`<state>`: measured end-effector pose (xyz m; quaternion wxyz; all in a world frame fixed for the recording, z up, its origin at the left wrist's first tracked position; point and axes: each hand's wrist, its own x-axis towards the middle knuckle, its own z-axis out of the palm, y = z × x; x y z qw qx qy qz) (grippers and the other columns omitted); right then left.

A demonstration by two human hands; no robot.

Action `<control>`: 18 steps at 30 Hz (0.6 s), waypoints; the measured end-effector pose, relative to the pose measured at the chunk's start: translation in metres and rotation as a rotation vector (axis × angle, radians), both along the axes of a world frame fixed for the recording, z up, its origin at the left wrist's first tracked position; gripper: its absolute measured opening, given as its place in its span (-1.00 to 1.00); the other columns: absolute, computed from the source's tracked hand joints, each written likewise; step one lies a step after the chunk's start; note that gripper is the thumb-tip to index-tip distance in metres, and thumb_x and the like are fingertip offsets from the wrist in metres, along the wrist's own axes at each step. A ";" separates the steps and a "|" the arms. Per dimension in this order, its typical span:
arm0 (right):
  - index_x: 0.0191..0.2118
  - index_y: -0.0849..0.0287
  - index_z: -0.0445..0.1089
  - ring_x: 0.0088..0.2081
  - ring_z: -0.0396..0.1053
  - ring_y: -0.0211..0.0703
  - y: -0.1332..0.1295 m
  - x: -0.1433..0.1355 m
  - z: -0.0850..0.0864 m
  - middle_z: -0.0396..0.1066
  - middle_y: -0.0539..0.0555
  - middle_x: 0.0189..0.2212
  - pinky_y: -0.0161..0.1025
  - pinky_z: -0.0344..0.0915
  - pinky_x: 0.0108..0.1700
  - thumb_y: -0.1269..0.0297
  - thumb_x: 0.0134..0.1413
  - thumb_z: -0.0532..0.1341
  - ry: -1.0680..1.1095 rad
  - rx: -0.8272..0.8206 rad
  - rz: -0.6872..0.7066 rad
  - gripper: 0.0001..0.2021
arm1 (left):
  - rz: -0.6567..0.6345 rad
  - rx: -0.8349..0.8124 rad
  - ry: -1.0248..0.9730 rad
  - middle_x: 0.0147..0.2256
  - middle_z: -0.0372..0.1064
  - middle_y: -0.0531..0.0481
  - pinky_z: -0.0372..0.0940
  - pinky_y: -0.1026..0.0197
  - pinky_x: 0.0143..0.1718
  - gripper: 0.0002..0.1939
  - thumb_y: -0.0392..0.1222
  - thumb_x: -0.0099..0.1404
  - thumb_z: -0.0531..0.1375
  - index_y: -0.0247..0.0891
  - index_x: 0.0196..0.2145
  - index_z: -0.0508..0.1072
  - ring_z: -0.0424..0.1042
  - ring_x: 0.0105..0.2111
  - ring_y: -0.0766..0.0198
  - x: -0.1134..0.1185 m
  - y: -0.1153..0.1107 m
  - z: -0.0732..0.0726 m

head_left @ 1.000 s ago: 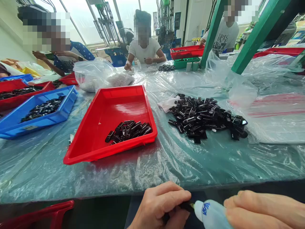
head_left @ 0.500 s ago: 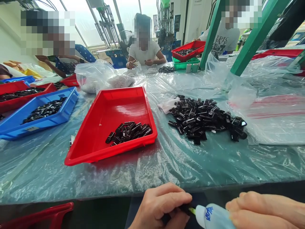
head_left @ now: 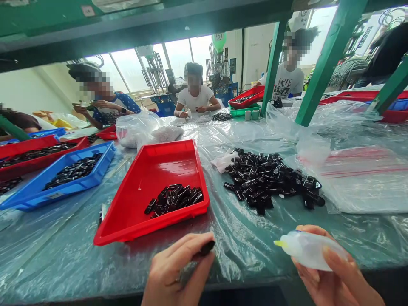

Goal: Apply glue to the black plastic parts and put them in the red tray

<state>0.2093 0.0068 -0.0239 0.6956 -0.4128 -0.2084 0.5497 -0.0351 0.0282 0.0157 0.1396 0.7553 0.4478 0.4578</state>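
Between the thumb and fingers of my left hand (head_left: 180, 267) is a small black plastic piece (head_left: 208, 247), its end showing past the fingertips; most of it is hidden. My right hand (head_left: 334, 267) is wrapped round a translucent squeeze bottle (head_left: 314, 248), tilted on its side with its yellow-green nozzle (head_left: 280, 243) toward the left. The nozzle and the black piece are well apart. Beyond my left hand stands a red tray (head_left: 153, 159) with glossy black pieces (head_left: 174, 199) in its near right corner. A loose heap of similar black pieces (head_left: 259, 178) lies beyond my right hand.
A blue tray (head_left: 28, 203) of black parts stands at left. Clear bags (head_left: 140, 127) sit behind the red tray, and flat plastic bags (head_left: 366, 182) lie at right. Green posts (head_left: 328, 63) rise from the plastic-covered table. Several people sit around its far side.
Both hands have risen over the table edge and moved apart. The bottle's nozzle has left the black piece. The view has tilted upward, bringing a green overhead beam into sight.
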 end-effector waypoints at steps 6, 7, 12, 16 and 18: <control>-0.40 0.21 0.39 -0.63 0.17 -0.38 0.026 -0.009 -0.004 0.22 -0.10 -0.63 -0.40 0.20 -0.61 0.11 -0.11 0.39 0.359 0.004 -0.018 -0.72 | 0.451 0.174 0.329 -0.32 0.62 -0.15 0.46 0.12 -0.27 -0.69 -0.04 0.21 0.18 -0.30 -0.25 0.59 0.60 -0.33 0.01 -0.052 0.065 0.028; -0.39 0.22 0.37 -0.62 0.19 -0.38 0.028 -0.010 -0.004 0.24 -0.10 -0.59 -0.39 0.22 -0.59 0.13 0.00 0.33 0.401 0.011 -0.026 -0.75 | 0.459 0.122 0.388 -0.34 0.62 -0.16 0.47 0.11 -0.34 -0.65 -0.01 0.20 0.16 -0.32 -0.25 0.60 0.60 -0.35 -0.01 -0.059 0.075 0.028; -0.25 0.24 0.35 -0.57 0.25 -0.36 0.035 -0.010 -0.002 0.31 -0.06 -0.47 -0.36 0.25 -0.57 0.11 0.25 0.15 0.548 0.041 -0.040 -0.75 | 0.447 0.153 0.508 -0.34 0.61 -0.19 0.43 0.13 -0.50 -0.58 0.04 0.24 0.12 -0.37 -0.21 0.57 0.56 -0.52 0.07 -0.055 0.092 0.022; -0.20 0.24 0.34 -0.53 0.29 -0.32 0.037 -0.008 0.002 0.33 -0.03 -0.42 -0.32 0.29 -0.51 0.07 0.26 0.14 0.605 0.064 -0.019 -0.72 | 0.249 0.470 0.320 -0.28 0.56 -0.09 0.42 0.19 -0.20 -0.87 -0.22 0.28 0.20 -0.26 -0.26 0.53 0.55 -0.30 0.18 -0.013 0.072 0.016; -0.17 0.23 0.34 -0.50 0.30 -0.31 0.039 -0.007 0.002 0.35 -0.01 -0.39 -0.30 0.31 -0.49 0.06 0.26 0.13 0.617 0.077 -0.005 -0.71 | 0.041 0.432 0.321 -0.27 0.53 -0.06 0.41 0.26 -0.22 -0.87 -0.34 0.29 0.17 -0.24 -0.23 0.50 0.53 -0.32 0.25 0.011 0.066 0.013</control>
